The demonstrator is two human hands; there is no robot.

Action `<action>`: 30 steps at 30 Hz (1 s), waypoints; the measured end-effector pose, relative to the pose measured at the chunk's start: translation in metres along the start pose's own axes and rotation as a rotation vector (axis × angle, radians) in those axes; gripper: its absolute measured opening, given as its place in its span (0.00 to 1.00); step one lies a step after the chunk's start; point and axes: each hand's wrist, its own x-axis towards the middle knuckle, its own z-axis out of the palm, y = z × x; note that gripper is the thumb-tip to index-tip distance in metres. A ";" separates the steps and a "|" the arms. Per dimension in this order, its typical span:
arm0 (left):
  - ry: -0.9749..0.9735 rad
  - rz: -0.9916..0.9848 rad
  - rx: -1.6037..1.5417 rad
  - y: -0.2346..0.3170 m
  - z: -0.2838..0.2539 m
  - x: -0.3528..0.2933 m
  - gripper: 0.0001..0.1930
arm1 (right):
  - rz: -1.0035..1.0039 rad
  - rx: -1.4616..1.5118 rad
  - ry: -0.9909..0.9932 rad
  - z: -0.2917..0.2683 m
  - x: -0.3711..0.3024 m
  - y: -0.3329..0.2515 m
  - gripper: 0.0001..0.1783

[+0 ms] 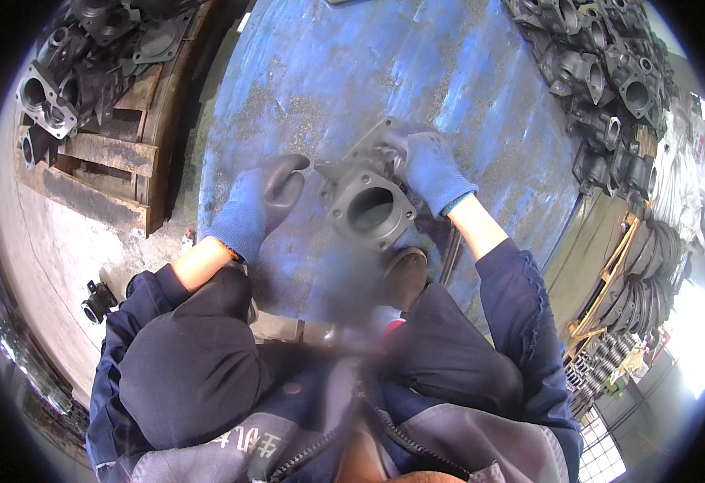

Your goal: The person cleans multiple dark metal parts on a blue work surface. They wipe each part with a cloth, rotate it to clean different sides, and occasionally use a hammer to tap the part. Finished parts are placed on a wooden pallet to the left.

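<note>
A grey metal casting (344, 211) with a round flange and a wide bore stands over the blue worktop (280, 97), in front of me. My right hand (429, 161), in a blue glove with a dark coating, is closed on the casting's far right side, by its flat plate end. My left hand (268, 197), gloved the same way, is just left of the casting. Its fingers are curved and apart, with a gap between them and the metal. The right fingertips are partly hidden behind the casting.
At the far left, similar castings (47, 101) are heaped on a wooden pallet (111, 157). More castings (634, 92) are piled along the right side. Stacked dark rings (646, 274) stand lower right. A small dark part (97, 302) lies on the floor at left.
</note>
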 end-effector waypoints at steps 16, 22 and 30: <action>0.010 0.038 -0.036 0.004 -0.010 -0.004 0.15 | 0.328 0.019 0.284 0.013 -0.034 0.026 0.14; -0.088 0.072 0.166 0.017 -0.036 -0.015 0.15 | 0.874 0.677 0.675 0.037 -0.105 0.079 0.08; -0.290 0.506 0.493 0.061 -0.092 -0.018 0.15 | 0.958 0.734 0.656 0.173 -0.272 0.135 0.12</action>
